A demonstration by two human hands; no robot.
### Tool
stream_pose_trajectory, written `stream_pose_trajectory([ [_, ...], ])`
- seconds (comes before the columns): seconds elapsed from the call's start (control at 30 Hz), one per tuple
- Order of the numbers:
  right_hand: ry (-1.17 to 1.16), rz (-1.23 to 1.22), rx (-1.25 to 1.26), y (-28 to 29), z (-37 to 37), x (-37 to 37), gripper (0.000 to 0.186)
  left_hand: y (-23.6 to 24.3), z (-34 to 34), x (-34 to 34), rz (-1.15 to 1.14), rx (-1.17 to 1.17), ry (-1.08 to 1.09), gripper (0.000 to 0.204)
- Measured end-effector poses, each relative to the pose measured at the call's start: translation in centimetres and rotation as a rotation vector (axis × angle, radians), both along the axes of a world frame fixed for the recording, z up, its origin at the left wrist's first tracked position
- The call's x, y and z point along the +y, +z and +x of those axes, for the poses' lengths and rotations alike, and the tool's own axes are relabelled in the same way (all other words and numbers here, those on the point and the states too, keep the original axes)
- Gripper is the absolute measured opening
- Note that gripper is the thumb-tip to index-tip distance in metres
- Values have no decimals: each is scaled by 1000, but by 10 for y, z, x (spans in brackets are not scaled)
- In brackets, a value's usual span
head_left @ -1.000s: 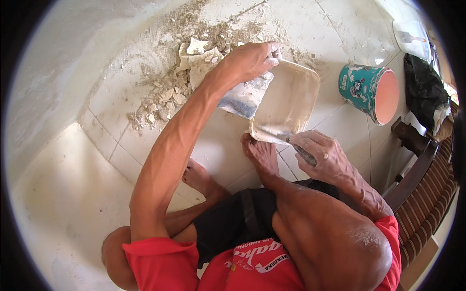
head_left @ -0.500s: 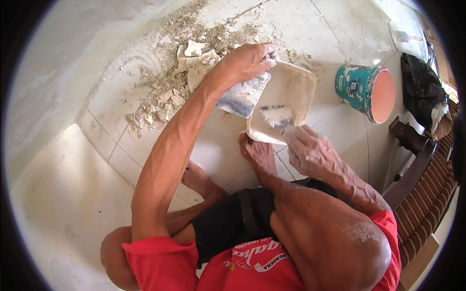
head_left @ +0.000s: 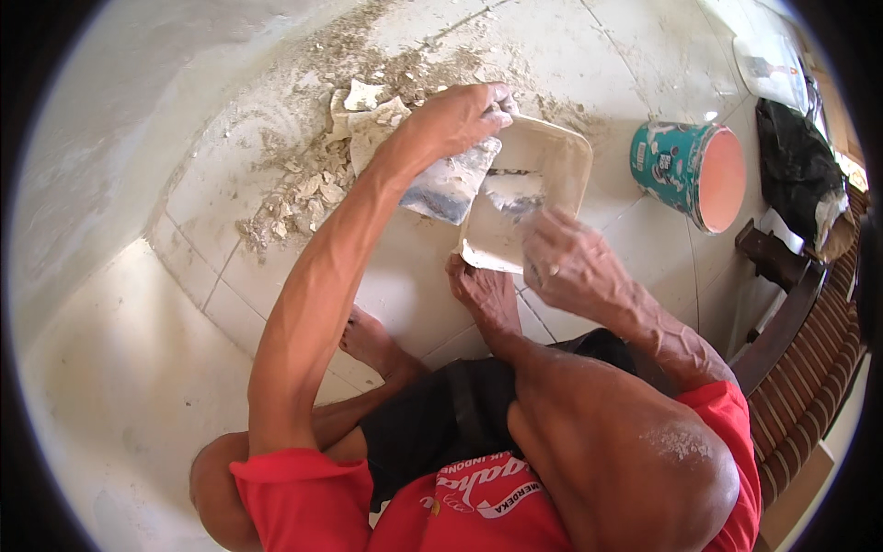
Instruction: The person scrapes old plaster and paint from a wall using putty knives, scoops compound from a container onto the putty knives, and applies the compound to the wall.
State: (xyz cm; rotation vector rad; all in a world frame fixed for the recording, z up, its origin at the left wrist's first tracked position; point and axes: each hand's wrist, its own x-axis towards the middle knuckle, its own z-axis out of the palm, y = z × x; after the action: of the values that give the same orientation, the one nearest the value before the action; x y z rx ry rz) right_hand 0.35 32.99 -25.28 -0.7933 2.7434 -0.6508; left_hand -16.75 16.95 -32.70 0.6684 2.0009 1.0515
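Near the top middle, the left hand (head_left: 457,120) grips the tub (head_left: 565,173), likely to hold it steady, while the right hand (head_left: 572,262) holds a scraper (head_left: 512,201) inside.

Looking down from the head

The head camera, left one of a side-by-side pair, faces down past the wearer's body, upright and unmirrored. Nearest the lens, a knee (head_left: 676,483) and the shirt (head_left: 460,520) fill the lower edge. The left hand (head_left: 464,120), right hand (head_left: 572,258) and tub (head_left: 561,161) sit farther off, around upper centre; the bucket (head_left: 676,170) lies beyond, at upper right. The fisheye bends the bench (head_left: 802,400) along the right rim and leaves the corners black.
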Motion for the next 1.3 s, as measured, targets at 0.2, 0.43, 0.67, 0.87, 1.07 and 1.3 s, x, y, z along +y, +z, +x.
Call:
stream_pose_trajectory([
  [0.2,28,8,-202,19,18,-4,19,-10,0,-5,72,107,32,43],
  [0.43,-151,103,-57,29,-35,28,24,-12,-3,1,28,78,30,37],
  [0.67,-165,-41,-200,15,6,8,30,-7,0,1,-32,37,-20,31],
  [0.87,-196,-43,-383,24,9,6,27,-8,2,7,63,110,14,31],
  [1.07,-355,-86,-675,15,-32,20,25,-1,1,14,49,115,-57,38],
  [1.3,-322,-143,-812,1,-53,37,29,-1,5,13,84,134,-16,42],
])
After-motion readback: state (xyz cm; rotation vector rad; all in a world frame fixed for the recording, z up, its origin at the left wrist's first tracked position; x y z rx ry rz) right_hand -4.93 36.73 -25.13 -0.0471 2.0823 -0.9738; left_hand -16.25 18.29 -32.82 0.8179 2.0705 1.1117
